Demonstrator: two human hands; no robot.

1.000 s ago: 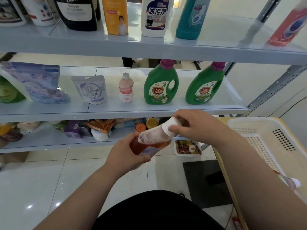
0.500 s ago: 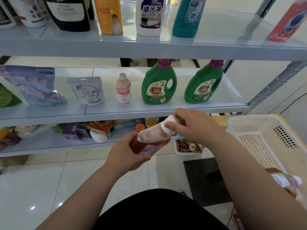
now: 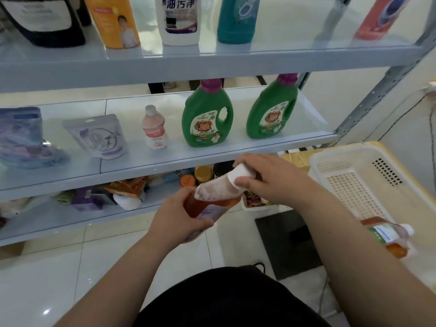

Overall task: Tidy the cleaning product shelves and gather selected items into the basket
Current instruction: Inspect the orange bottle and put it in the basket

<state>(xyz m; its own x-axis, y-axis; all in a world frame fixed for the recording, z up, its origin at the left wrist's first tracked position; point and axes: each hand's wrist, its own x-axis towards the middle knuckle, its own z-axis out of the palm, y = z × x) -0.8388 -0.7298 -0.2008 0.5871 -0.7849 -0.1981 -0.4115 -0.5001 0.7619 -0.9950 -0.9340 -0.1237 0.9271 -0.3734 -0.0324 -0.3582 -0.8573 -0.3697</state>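
No real change over the last second: your left hand [image 3: 179, 215] still grips the tilted orange bottle [image 3: 212, 199], part-full and foamy, in front of the shelves. Your right hand [image 3: 271, 178] still pinches its white cap [image 3: 240, 175]. Likely a cap check, so not binned yet. The basket [image 3: 349, 185] on the surface [image 3: 292, 159] holds one similar bottle [image 3: 389, 239], lying down.

Legible text: 1 item only.
White bottle [image 3: 178, 20], top shelf [image 3: 212, 64]: "油污净", large dark-blue chars across label top. Fine print under it blurred, n/r.
Black bottle [image 3: 42, 20], 2 places left of white bottle: white label, text lines n/r.
Green jug [image 3: 207, 116] and 2nd green jug [image 3: 272, 109], 1 shelf below white bottle: label lettering too small to read.
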